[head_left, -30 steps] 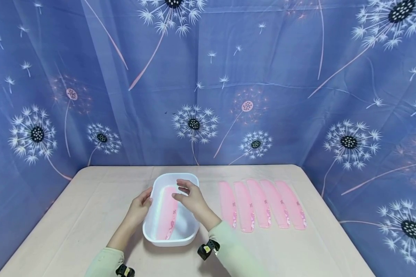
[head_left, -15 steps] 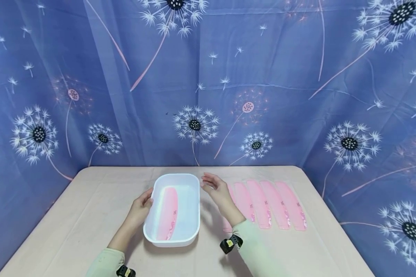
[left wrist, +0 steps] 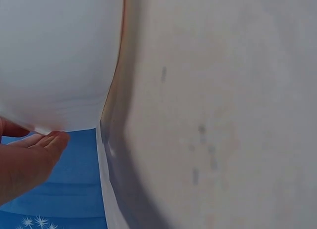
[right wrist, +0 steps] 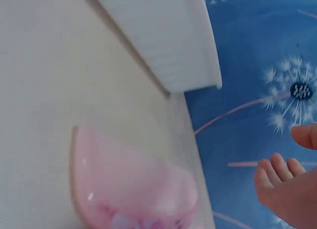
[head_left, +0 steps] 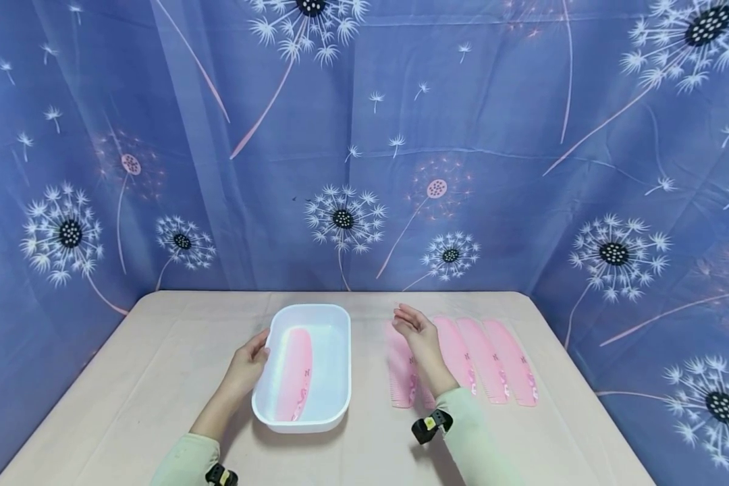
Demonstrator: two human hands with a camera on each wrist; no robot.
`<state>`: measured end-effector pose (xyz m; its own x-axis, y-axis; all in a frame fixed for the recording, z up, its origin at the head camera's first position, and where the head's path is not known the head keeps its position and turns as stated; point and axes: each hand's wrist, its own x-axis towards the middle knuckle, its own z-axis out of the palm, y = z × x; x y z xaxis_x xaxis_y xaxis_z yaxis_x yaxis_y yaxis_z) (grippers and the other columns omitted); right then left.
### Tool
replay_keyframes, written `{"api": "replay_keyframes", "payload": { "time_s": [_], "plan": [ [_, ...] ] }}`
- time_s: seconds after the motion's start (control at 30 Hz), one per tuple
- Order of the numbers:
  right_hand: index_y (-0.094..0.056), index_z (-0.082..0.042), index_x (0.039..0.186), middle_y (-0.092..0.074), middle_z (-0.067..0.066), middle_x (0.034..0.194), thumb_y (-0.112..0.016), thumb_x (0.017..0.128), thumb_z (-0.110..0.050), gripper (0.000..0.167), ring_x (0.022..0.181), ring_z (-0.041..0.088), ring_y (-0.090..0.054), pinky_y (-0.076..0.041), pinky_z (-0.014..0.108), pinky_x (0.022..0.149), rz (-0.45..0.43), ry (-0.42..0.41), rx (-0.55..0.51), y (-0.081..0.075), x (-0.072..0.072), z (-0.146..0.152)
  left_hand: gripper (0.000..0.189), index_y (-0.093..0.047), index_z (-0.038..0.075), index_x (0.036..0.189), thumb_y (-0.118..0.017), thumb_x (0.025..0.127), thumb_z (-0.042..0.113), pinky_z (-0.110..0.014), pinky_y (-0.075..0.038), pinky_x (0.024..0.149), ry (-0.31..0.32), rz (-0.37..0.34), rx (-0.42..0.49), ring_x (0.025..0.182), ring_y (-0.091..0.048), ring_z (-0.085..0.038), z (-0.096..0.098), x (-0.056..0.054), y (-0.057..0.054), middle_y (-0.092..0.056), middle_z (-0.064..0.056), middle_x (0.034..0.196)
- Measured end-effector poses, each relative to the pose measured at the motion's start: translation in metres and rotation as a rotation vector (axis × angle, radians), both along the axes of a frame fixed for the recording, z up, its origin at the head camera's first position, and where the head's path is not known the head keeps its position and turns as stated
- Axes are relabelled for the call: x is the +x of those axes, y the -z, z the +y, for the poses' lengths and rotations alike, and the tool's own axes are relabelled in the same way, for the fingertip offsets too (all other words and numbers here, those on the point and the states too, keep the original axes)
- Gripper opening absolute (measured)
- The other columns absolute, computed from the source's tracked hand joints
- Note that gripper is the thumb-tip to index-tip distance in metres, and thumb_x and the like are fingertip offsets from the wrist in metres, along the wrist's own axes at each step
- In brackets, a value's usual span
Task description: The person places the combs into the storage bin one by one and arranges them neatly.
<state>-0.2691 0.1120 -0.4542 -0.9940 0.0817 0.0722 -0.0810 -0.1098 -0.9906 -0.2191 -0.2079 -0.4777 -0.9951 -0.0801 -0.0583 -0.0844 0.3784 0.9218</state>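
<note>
A white plastic basin stands left of the middle of the table, with one pink comb lying lengthwise inside it. My left hand grips the basin's left rim between thumb and fingers, seen also from the side in the left wrist view. Above the row of pink combs my right hand hovers with loosely bent fingers and nothing in them. It covers part of the second comb from the left. In the right wrist view a comb lies below that hand.
The cream-covered table bears the basin and, to its right, several pink combs side by side. A blue dandelion-patterned curtain rises behind the table and along both sides.
My right hand has left the space above the basin and moved right, over the combs. My left hand keeps its hold on the rim, and the comb in the basin stays put.
</note>
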Motion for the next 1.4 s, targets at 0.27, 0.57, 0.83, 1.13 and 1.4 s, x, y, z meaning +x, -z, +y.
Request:
{"api": "replay_keyframes", "payload": {
  "time_s": [0.27, 0.57, 0.83, 1.13, 1.4],
  "plan": [
    [-0.039, 0.011, 0.139, -0.044, 0.031, 0.139, -0.058, 0.089, 0.007, 0.054, 0.131, 0.043, -0.041, -0.040, 0.037, 0.109, -0.083, 0.022, 0.050, 0.018, -0.004, 0.013, 0.050, -0.027, 0.000, 0.149, -0.038, 0.101, 0.006, -0.044, -0.035, 0.111, 0.003, -0.013, -0.002, 0.136, -0.036, -0.039, 0.000, -0.001, -0.001, -0.036, -0.026, 0.147],
    [-0.035, 0.012, 0.140, -0.040, 0.032, 0.141, -0.060, 0.085, 0.006, 0.060, 0.128, 0.044, -0.043, -0.037, 0.047, 0.110, -0.174, 0.035, 0.073, 0.033, -0.004, 0.015, 0.050, -0.027, 0.000, 0.149, -0.038, 0.101, 0.007, -0.045, -0.035, 0.111, 0.000, -0.019, 0.008, 0.136, -0.035, -0.039, 0.000, -0.002, -0.001, -0.035, -0.025, 0.148],
    [-0.035, 0.013, 0.139, -0.039, 0.032, 0.141, -0.060, 0.082, 0.010, 0.063, 0.134, 0.044, -0.036, -0.036, 0.049, 0.111, -0.236, 0.040, 0.120, 0.038, -0.001, 0.014, 0.049, -0.027, -0.002, 0.149, -0.037, 0.101, 0.005, -0.046, -0.034, 0.111, 0.007, -0.011, 0.006, 0.136, -0.035, -0.041, 0.000, -0.002, -0.001, -0.035, -0.027, 0.147],
    [-0.038, 0.009, 0.140, -0.041, 0.028, 0.142, -0.059, 0.075, 0.018, 0.069, 0.131, 0.042, -0.038, -0.039, 0.048, 0.108, -0.251, 0.045, 0.229, 0.041, 0.004, 0.009, 0.049, -0.026, 0.000, 0.149, -0.037, 0.102, 0.006, -0.045, -0.035, 0.111, -0.001, -0.023, 0.002, 0.135, -0.036, -0.040, 0.001, -0.001, -0.003, -0.035, -0.026, 0.147],
    [-0.040, 0.008, 0.140, -0.043, 0.029, 0.141, -0.063, 0.068, 0.019, 0.076, 0.131, 0.043, -0.039, -0.039, 0.047, 0.109, -0.219, 0.030, 0.318, 0.043, 0.003, 0.008, 0.050, -0.026, -0.001, 0.149, -0.037, 0.101, 0.006, -0.045, -0.036, 0.111, -0.008, -0.026, 0.001, 0.136, -0.035, -0.040, 0.001, -0.002, -0.001, -0.035, -0.026, 0.147]
  ]
}}
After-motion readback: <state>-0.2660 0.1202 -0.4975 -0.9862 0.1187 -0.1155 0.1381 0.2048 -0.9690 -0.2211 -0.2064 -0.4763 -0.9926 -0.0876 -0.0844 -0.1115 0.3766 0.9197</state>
